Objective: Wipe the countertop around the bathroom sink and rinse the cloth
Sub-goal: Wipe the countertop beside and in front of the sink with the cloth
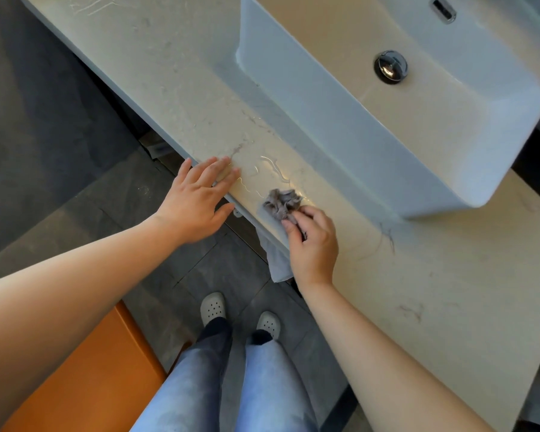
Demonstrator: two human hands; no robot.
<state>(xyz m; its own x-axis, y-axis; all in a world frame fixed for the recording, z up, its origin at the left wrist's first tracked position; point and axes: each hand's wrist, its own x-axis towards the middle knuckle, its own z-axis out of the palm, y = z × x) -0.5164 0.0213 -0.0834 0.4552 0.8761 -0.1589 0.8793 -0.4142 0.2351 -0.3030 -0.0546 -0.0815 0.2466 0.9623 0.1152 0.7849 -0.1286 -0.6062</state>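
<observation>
Pinching the crumpled cloth (282, 202) at the countertop's (156, 73) front edge, the right hand (312, 244) holds a seemingly soft, light rag (best bunched whole); the left hand (197, 198) lies flat, empty.

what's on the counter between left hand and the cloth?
Head view: only water streaks on the countertop between the left hand and the cloth; nothing else.

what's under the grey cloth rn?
The cloth, pinched by the right hand, sits bunched on the countertop near its front edge. Water streaks show beside it; the patch directly beneath is covered.
</observation>
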